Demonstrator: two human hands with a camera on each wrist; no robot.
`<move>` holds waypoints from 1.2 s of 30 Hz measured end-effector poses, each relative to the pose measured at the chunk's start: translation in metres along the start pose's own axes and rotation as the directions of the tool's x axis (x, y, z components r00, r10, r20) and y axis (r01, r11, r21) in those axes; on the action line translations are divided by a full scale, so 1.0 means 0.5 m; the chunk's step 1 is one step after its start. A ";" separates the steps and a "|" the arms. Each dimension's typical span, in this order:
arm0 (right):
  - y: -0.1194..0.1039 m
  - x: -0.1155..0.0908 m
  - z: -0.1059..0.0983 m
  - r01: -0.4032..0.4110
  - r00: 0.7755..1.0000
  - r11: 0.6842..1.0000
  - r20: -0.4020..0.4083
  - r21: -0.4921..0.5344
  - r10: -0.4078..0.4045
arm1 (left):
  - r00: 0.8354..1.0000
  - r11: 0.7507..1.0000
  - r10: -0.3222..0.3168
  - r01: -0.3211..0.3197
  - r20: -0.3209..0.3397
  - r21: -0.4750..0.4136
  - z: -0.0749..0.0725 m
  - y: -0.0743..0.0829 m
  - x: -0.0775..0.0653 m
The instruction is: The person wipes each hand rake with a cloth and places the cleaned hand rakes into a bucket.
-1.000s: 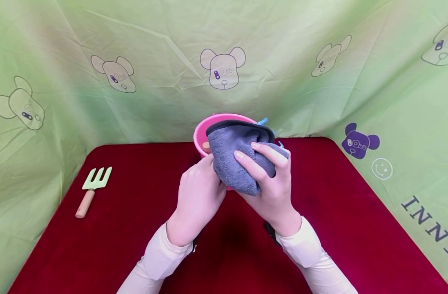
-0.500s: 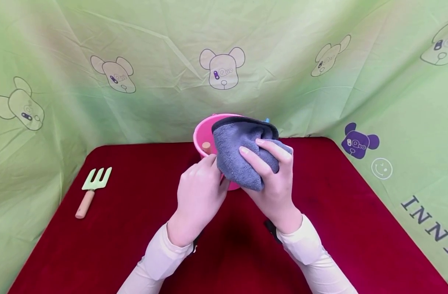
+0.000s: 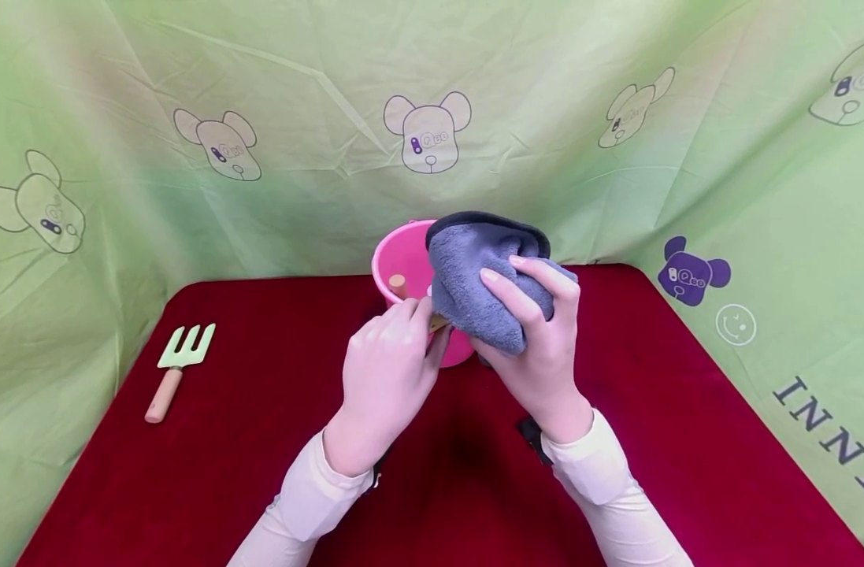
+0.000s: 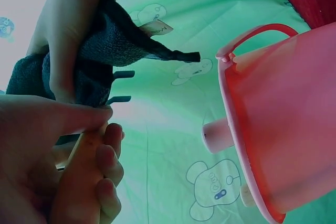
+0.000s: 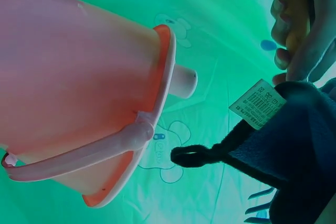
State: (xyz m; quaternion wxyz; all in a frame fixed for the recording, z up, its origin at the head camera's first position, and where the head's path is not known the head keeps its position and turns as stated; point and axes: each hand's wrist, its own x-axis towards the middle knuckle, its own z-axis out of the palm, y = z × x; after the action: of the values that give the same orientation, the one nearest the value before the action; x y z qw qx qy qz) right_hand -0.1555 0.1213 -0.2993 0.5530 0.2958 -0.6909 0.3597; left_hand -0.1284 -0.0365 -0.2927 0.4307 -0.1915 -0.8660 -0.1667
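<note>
My left hand [image 3: 385, 374] grips the wooden handle [image 4: 79, 182] of a small hand rake, whose blue tines [image 5: 260, 205] poke out past a cloth in both wrist views. With my right hand [image 3: 541, 362] I hold that grey-blue towel [image 3: 474, 276], edged in black, around the rake's head. A hanging loop [image 5: 197, 156] and a white label [image 5: 258, 104] show on the towel. In the head view the towel hides the tines. Behind the hands stands a pink bucket [image 3: 389, 256], partly covered by the towel, with a wooden handle end [image 3: 398, 284] inside it.
A pale green hand fork [image 3: 179, 358] with a wooden handle lies on the left of the red-covered table [image 3: 261, 339]. Green printed curtains [image 3: 318, 157] hang behind and at the sides. In the left wrist view a second handle end [image 4: 247, 195] shows at the bucket's rim.
My right hand and the towel have shifted right and slightly up. More of the bucket and a bit of the rake handle now show, while the blue tines have gone behind the towel.
</note>
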 end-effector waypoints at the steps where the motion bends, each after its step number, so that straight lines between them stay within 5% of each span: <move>1: 0.001 0.001 -0.001 -0.007 1.000 1.000 -0.006 0.001 0.007 | 1.000 1.000 0.001 -0.001 0.003 -0.002 0.000 0.000 0.000; 36: 0.039 0.046 -0.038 -0.199 0.970 0.979 -0.154 -0.051 0.189 | 0.998 0.998 -0.016 0.019 0.056 -0.052 -0.007 -0.010 -0.001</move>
State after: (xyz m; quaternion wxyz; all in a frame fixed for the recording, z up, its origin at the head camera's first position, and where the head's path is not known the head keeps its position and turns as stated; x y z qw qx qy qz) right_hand -0.1657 0.1479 -0.2778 0.5747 0.1808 -0.6848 0.4100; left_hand -0.1283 -0.0426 -0.2916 0.4000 -0.1995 -0.8746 -0.1878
